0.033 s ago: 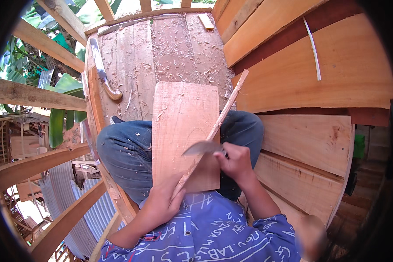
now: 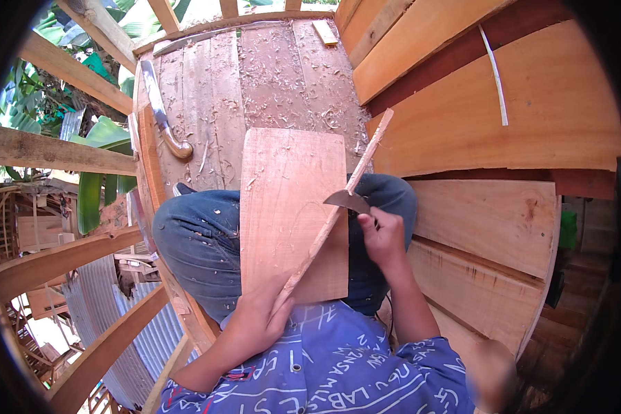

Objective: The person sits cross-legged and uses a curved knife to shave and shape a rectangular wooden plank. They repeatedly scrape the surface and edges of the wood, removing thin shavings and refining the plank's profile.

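A long, thin wooden stick (image 2: pixel 319 239) slants up to the right over a pale wooden board (image 2: pixel 283 179) resting across my lap. My left hand (image 2: pixel 261 314) is closed around the stick's lower end, close to my shirt. In my right hand (image 2: pixel 384 236), fingers wrapped round its mostly hidden handle, is a short knife with a curved dark blade (image 2: pixel 350 201). The blade lies across the upper half of the stick, apparently touching it. A few curled shavings are scattered on the board.
Beyond my knees, shavings cover the plank floor (image 2: pixel 269 76). A long knife (image 2: pixel 160 110) with a curved wooden handle lies at the far left. Wooden rails (image 2: pixel 62 152) line the left side. A plank wall (image 2: pixel 490 124) and planks (image 2: pixel 486 224) stand to the right.
My right hand has moved the knife farther up the stick, away from my body. My left hand, the stick and the board have stayed in place.
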`<state>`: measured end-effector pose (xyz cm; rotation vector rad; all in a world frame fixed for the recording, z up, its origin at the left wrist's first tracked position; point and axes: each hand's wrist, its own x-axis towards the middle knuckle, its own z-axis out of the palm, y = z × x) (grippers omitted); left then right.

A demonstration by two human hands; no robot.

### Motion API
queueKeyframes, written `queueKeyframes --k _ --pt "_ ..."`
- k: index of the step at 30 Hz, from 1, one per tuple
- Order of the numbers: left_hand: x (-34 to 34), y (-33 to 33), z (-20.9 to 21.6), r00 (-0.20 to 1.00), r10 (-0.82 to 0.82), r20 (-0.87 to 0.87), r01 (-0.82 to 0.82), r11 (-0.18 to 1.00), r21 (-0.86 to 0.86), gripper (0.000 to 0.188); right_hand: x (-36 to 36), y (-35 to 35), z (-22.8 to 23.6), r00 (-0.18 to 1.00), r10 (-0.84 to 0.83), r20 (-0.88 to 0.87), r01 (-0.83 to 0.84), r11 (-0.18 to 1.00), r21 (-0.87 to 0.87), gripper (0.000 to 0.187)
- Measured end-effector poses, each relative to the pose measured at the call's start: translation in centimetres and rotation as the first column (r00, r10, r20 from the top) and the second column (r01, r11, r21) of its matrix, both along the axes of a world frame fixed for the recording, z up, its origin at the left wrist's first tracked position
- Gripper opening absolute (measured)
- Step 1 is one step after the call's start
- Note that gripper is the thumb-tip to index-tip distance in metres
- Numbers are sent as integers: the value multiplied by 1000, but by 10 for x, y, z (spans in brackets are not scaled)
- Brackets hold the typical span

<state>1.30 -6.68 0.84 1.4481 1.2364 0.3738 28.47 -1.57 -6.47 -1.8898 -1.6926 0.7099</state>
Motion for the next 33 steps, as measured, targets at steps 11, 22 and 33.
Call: queueKeyframes --k 11,22,33 --pt "-2 8 -3 1000 -8 -11 8 999 -41 31 -8 -4 -22 996 74 47 -83 970 227 56" --pt "-1 11 -3 1000 3 9 -2 999 -32 30 -15 -5 -14 981 196 -9 -190 960 203 55" --pt "1 13 -3 1000 -3 -20 2 998 -64 30 -7 11 -21 992 -66 -110 76 993 94 48"
